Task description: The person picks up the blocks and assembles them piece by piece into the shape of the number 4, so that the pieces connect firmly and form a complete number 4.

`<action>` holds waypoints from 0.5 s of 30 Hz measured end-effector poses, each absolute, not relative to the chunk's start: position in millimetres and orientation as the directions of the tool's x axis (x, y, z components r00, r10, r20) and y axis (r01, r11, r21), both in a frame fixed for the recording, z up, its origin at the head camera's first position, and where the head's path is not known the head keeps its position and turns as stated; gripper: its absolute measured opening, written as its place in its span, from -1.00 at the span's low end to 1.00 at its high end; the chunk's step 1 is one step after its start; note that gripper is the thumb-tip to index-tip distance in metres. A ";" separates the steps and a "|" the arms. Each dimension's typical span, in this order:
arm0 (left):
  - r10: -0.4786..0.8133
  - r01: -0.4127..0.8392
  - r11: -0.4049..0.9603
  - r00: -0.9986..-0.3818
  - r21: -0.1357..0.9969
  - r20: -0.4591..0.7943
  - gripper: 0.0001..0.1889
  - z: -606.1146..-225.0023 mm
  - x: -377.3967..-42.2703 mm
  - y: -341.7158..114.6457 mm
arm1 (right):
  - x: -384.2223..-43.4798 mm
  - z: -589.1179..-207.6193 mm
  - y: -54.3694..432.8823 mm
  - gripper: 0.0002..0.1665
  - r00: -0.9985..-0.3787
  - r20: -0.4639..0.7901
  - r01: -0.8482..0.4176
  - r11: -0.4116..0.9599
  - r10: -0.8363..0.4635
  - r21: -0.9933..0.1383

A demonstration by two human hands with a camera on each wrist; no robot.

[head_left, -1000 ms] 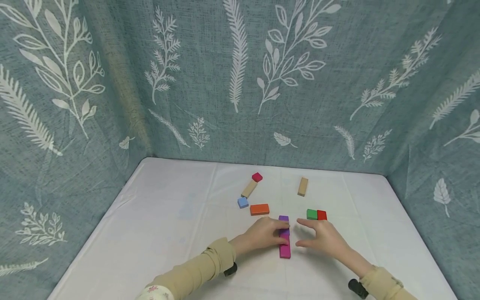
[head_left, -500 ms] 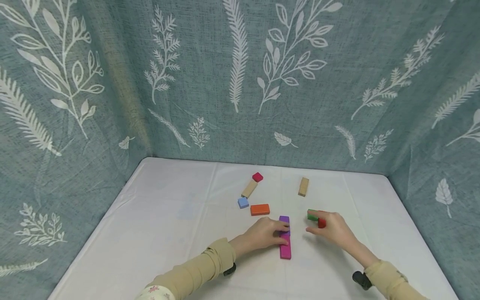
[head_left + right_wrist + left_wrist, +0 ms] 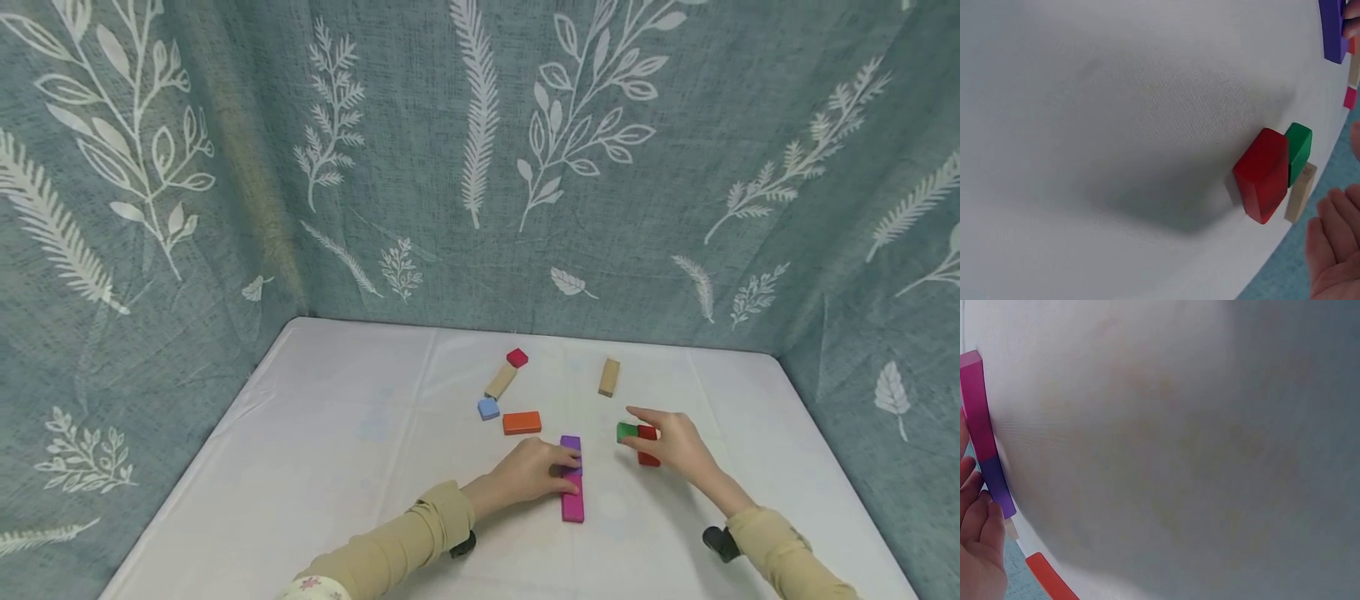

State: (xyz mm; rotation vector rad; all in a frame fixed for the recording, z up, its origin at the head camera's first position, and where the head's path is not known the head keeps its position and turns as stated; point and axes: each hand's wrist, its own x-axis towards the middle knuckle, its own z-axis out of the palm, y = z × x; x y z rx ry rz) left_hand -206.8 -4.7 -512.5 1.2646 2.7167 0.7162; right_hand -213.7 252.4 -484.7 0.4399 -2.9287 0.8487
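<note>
On the white cloth, a purple block (image 3: pixel 570 442) and a magenta block (image 3: pixel 572 507) lie end to end in one line. My left hand (image 3: pixel 534 473) holds them: its fingers curl over the purple block and the thumb lies on the magenta one. In the left wrist view the fingertips (image 3: pixel 990 515) touch the purple block. To the right, my right hand (image 3: pixel 675 442) hovers over a green block (image 3: pixel 626 430) and a red block (image 3: pixel 648 457), thumb and forefinger spread. Green and red lie against each other, partly hidden by the thumb. Nothing is in the right hand's grasp.
Farther back lie an orange block (image 3: pixel 522 423), a light blue block (image 3: pixel 488 408), a plain wooden block (image 3: pixel 501 381) by a small red block (image 3: pixel 517 357), and another wooden block (image 3: pixel 609 377). A patterned blue-green curtain (image 3: pixel 420 167) stands behind the table.
My right hand has moved right from beside the purple block to over the green and red blocks. The left hand stays on its blocks.
</note>
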 end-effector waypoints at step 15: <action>0.717 0.696 0.557 -0.678 0.453 0.161 -0.57 -515.7 -206.2 -5.9 | -221.4 -493.8 251.7 -0.46 -0.963 0.073 -0.264 0.844 -0.261 -0.468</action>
